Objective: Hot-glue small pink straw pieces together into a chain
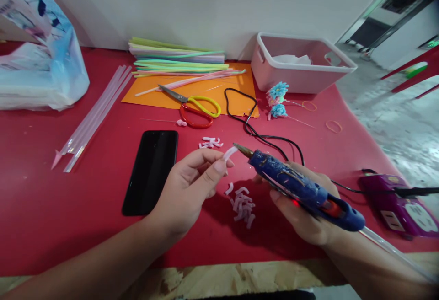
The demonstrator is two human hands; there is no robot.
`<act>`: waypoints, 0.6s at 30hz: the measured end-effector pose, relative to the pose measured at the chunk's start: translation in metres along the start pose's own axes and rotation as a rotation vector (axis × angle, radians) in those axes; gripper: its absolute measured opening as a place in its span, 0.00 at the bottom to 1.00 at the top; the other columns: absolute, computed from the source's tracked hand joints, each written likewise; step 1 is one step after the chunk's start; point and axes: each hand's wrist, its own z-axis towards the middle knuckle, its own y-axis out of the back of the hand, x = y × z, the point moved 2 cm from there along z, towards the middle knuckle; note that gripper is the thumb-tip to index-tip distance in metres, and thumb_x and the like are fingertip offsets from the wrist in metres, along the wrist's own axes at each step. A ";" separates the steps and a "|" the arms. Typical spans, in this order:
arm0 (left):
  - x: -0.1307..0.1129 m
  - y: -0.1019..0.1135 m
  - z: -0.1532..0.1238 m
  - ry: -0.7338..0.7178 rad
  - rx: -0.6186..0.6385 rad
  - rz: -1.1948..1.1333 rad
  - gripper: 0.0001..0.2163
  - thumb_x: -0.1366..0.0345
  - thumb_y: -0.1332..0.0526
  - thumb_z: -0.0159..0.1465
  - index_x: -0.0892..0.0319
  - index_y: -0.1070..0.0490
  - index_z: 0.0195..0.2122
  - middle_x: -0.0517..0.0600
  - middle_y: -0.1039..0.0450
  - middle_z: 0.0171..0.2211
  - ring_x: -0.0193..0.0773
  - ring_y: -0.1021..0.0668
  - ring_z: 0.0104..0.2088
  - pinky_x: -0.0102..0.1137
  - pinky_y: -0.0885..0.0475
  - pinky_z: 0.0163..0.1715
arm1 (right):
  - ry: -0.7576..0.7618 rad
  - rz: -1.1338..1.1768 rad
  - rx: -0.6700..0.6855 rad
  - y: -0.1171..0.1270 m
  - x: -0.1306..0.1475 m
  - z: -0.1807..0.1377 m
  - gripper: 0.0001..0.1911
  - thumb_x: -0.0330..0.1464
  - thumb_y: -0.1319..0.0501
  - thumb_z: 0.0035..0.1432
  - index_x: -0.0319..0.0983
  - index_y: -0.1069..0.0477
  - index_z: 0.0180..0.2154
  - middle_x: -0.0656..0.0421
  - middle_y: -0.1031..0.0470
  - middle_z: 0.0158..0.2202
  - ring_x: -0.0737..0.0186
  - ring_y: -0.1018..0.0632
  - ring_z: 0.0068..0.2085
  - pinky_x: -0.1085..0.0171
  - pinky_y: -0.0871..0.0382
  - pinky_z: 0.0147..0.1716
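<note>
Between thumb and fingertips, my left hand pinches a short pale pink pipe cleaner piece. My right hand is wrapped round a blue glue gun, its metal nozzle at the tip of that piece. A clear glue stick sticks out of the gun's back end. On the table below lies a loose heap of cut pale pink pipe cleaner pieces; a smaller group of cut pieces lies just beyond my left hand. Left of that hand rests a black phone.
Scissors and bundled pipe cleaners lie on an orange sheet. A pink basket, blue fluffy flowers, a black cord and a purple power strip are to the right. Glue sticks and a plastic bag lie left.
</note>
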 end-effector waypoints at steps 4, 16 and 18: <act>0.000 0.001 0.000 -0.005 0.008 0.013 0.08 0.58 0.31 0.62 0.57 0.22 0.32 0.45 0.29 0.28 0.27 0.36 0.24 0.22 0.40 0.22 | 0.043 -0.038 -0.002 0.001 0.000 0.000 0.04 0.29 0.39 0.57 0.43 0.29 0.36 0.58 0.20 0.30 0.56 0.18 0.30 0.64 0.29 0.22; -0.002 0.003 0.000 -0.048 -0.033 0.094 0.08 0.60 0.34 0.64 0.57 0.23 0.31 0.45 0.30 0.26 0.28 0.37 0.23 0.24 0.38 0.22 | 0.052 -0.037 -0.120 -0.005 0.011 0.005 0.10 0.26 0.40 0.49 0.43 0.31 0.35 0.64 0.28 0.22 0.67 0.31 0.19 0.65 0.35 0.21; -0.002 0.003 0.000 -0.053 -0.042 0.108 0.08 0.60 0.34 0.64 0.57 0.23 0.31 0.44 0.32 0.25 0.28 0.37 0.22 0.24 0.38 0.23 | 0.049 -0.021 -0.137 -0.006 0.012 0.005 0.09 0.26 0.40 0.49 0.43 0.31 0.35 0.64 0.29 0.22 0.68 0.33 0.18 0.65 0.36 0.21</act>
